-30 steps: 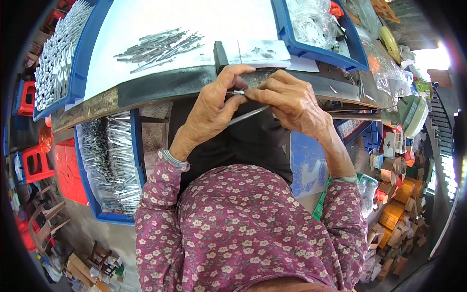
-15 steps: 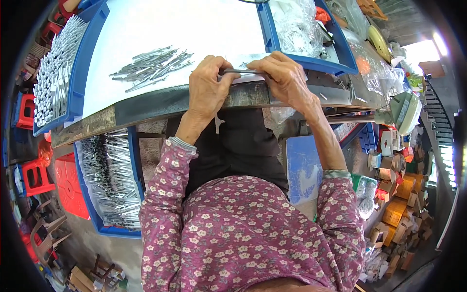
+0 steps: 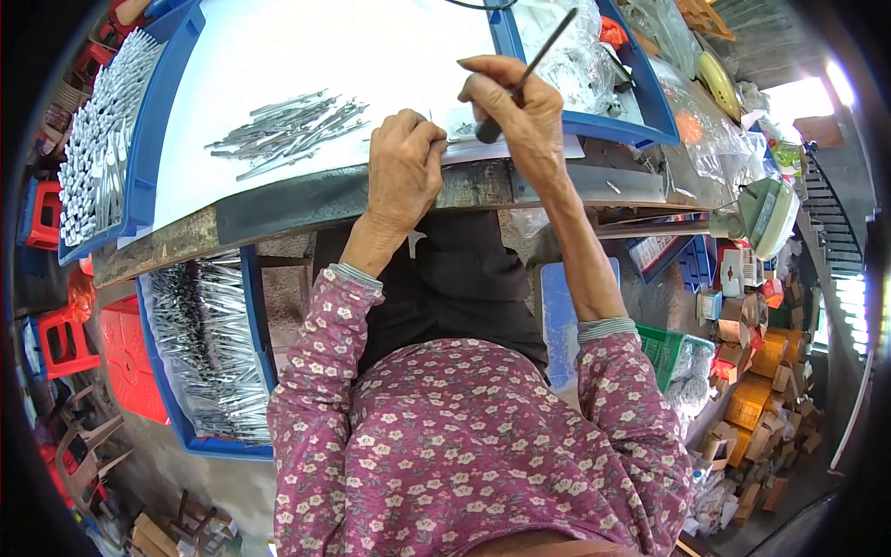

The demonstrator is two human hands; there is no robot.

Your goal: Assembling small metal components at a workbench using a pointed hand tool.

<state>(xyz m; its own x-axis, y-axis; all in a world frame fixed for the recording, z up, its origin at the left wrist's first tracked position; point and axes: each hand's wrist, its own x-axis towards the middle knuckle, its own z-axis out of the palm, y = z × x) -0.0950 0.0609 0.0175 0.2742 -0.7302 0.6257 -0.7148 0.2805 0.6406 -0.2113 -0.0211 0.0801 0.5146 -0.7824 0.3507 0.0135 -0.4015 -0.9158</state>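
My right hand (image 3: 520,116) is raised just above the table's front edge, closed around a slim dark rod-shaped tool (image 3: 554,42). The tool tilts up to the right, and its thick dark end points down towards the table. My left hand (image 3: 401,172) rests at the edge with fingers pinched together. What they hold is mostly hidden, though thin metal shows beside the fingertips. To the left of that hand, a loose pile of slender grey metal pieces (image 3: 288,130) lies on the white table surface (image 3: 343,46).
Blue trays flank the work surface: the left tray (image 3: 148,176) holds many white-tipped rods, the right tray (image 3: 640,130) clear plastic bags. Below the table, another blue tray (image 3: 264,343) holds metal rods. Red stools (image 3: 70,343) stand left; boxes (image 3: 756,376) are heaped right.
The two hands have come apart. My right hand has lifted the dark tool and turned it from level to steeply tilted. My left hand stays at the table edge, fingers now lower.
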